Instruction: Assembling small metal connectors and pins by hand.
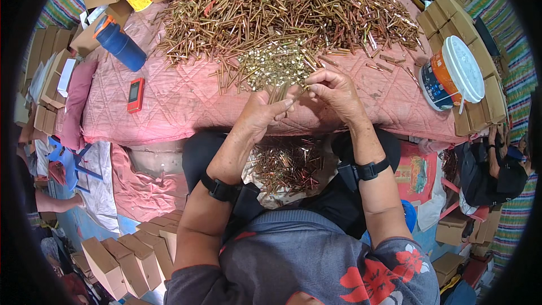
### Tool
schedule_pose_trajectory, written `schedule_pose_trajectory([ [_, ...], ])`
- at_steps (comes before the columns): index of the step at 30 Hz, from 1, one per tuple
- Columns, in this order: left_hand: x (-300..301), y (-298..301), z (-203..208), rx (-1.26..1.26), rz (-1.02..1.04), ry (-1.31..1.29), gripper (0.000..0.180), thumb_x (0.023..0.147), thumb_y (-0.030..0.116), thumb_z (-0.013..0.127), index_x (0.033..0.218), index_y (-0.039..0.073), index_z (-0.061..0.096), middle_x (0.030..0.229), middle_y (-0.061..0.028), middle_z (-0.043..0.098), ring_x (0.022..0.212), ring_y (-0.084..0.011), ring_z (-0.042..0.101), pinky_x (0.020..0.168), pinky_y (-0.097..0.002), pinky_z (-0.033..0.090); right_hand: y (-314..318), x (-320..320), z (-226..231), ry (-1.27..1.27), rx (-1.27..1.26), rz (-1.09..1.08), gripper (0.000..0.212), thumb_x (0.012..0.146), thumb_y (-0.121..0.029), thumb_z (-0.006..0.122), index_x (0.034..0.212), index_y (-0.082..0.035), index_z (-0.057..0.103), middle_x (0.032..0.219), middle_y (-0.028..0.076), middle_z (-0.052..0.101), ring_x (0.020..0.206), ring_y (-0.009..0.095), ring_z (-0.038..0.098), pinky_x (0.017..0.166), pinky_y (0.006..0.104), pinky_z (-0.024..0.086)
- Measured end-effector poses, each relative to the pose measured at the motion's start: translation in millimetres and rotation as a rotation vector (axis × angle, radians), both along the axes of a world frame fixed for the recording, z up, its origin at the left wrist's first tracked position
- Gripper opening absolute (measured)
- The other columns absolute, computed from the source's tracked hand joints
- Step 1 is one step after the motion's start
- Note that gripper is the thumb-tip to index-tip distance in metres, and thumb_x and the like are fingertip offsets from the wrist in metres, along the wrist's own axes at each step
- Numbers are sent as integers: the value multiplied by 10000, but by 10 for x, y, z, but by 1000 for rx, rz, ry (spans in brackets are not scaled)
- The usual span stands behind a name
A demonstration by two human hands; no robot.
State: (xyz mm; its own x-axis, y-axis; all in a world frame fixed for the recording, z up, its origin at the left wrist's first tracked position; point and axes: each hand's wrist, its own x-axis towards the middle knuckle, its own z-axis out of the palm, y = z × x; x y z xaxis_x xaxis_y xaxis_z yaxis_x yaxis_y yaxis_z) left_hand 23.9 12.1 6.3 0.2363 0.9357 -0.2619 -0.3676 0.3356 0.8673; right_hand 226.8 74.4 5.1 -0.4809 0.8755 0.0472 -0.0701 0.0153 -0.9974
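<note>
Over the near edge of the pink quilted surface, my left hand (261, 112) is closed round a few thin gold-coloured sticks or tubes (278, 94) that point up and away. Beside it, my right hand (337, 94) pinches with thumb and forefinger something small and gold-coloured, close to the tips of those sticks; its exact kind is too small to tell. Just beyond both hands lies a heap of small shiny gold pieces (271, 63). Behind that spreads a large pile of gold and reddish metallic sticks (288, 8). More such sticks (291, 166) lie on a cloth between my legs.
A blue bottle with an orange lid part (121, 44) and a red handheld device (135, 95) lie on the quilt (186, 107) at left. A white-lidded bucket (451, 73) stands right. Cardboard boxes (125, 260) line both sides. Other people sit at the far left and right.
</note>
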Motion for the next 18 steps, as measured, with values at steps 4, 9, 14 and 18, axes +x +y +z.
schedule_pose_trajectory([
  [4,-13,-15,9,38,-1,54,184,847,89,642,1005,5,601,714,-19,575,487,-23,402,416,-161,264,-22,-3,28,-11,49,27,109,863,-14,615,963,24,636,896,25,589,719,85,559,664,213,481],
  [9,-18,-29,24,45,-10,25,181,840,94,652,991,10,600,715,-24,580,488,-25,406,419,-165,270,5,15,-22,64,-32,65,122,861,-55,640,963,12,637,842,10,582,698,77,537,644,202,457],
  [14,-60,-23,-27,79,-34,95,191,844,101,652,998,4,594,724,-26,585,495,-25,411,428,-165,278,17,34,-23,69,-75,99,139,858,-95,658,960,-3,634,774,-11,579,650,52,510,589,181,419],
  [18,-36,-30,12,70,-23,67,186,848,98,644,1000,5,593,723,-27,585,499,-26,414,433,-164,282,-32,-90,22,119,-78,-19,106,856,-97,661,908,-11,625,732,-20,577,605,39,489,533,175,387],
])
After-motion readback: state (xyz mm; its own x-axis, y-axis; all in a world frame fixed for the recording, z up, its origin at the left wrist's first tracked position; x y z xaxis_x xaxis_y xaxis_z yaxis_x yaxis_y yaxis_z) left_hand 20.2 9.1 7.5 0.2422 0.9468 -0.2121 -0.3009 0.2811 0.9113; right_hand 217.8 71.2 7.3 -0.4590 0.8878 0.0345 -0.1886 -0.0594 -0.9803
